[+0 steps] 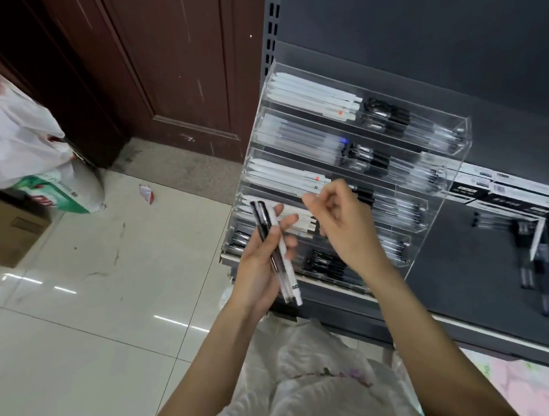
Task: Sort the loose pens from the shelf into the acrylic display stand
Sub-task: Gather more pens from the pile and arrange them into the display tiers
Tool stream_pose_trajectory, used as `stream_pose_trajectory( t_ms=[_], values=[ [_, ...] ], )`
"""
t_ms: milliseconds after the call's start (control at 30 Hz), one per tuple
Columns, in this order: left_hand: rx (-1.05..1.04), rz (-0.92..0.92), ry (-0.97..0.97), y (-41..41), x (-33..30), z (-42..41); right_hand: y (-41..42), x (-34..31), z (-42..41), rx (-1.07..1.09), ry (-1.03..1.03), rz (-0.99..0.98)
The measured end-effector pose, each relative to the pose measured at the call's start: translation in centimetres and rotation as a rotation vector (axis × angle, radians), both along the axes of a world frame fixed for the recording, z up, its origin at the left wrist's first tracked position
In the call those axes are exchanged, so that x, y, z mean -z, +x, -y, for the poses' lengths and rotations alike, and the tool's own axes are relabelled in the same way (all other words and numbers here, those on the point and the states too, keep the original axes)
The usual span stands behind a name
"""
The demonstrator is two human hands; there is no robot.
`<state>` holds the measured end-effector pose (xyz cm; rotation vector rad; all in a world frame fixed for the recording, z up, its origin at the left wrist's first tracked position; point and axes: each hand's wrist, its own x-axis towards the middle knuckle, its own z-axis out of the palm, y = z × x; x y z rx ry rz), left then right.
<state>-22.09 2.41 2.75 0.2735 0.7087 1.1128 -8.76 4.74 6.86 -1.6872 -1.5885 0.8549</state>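
Note:
A tiered clear acrylic display stand (pixel 451 150) stands on the dark shelf (pixel 466 275), its rows filled with white pens on the left and black-capped pens on the right. My left hand (pixel 258 267) grips a small bundle of pens (pixel 279 256), two dark and one white, in front of the stand's lower left rows. My right hand (pixel 338 216) hovers over the middle rows with fingers loosely curled; nothing shows in it. Loose dark pens (pixel 526 255) lie on the shelf to the right of the stand.
Flat boxes of pens (pixel 509 191) lie behind the stand at right. A brown door (pixel 159 69) is at the back left. White plastic bags (pixel 11 135) and a cardboard box (pixel 5 233) sit on the tiled floor at left.

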Motion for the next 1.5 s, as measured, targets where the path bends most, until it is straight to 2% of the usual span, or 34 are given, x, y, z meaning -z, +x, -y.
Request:
stream_pose_trajectory(
  t_ms=[100,200,333,500,567,600,667,700,800,833,933,1100,1367,1500],
  values=[
    [-0.107,0.064,-0.032,-0.2,-0.2,-0.4,0.0,0.7,2.7,-0.119,-0.253,-0.019],
    [-0.140,0.053,-0.007,-0.1,-0.5,-0.6,-0.5,1.4,4.4,-0.133,-0.363,-0.200],
    [-0.181,0.033,0.032,0.2,-0.3,-0.7,-1.0,1.8,4.7,-0.019,-0.344,-0.391],
    [-0.190,-0.065,0.036,0.6,0.4,-0.5,-1.5,2.3,4.9,0.025,-0.326,-0.428],
    [-0.162,-0.194,0.048,0.3,0.9,-0.3,-1.5,2.6,5.1,0.034,-0.336,-0.427],
    [-0.130,-0.330,0.059,0.1,1.2,-0.2,-1.3,2.8,5.1,0.039,-0.332,-0.410],
    [-0.053,-0.608,0.039,-0.4,2.0,0.1,-0.9,3.0,5.1,0.027,-0.321,-0.355],
    [-0.030,-0.656,-0.010,-0.7,2.3,0.2,-0.7,3.1,5.0,0.015,-0.323,-0.334],
    [0.015,-0.592,-0.118,-1.8,3.0,0.5,0.2,3.2,4.7,0.009,-0.336,-0.270],
    [0.005,-0.564,-0.136,-2.2,3.2,0.5,0.7,3.2,4.4,0.019,-0.297,-0.187],
    [-0.077,-0.528,-0.179,-3.9,3.7,0.5,2.6,3.4,2.7,0.031,-0.027,0.265],
    [-0.133,-0.570,-0.197,-5.6,3.9,0.1,2.4,4.2,-0.5,-0.067,0.195,0.622],
    [-0.156,-0.599,-0.172,-5.3,4.2,-0.4,-0.1,6.6,-1.9,-0.210,0.297,0.916],
    [-0.178,-0.598,-0.175,-5.1,4.0,-0.3,-0.6,7.0,-2.2,-0.211,0.289,0.904]
  ],
)
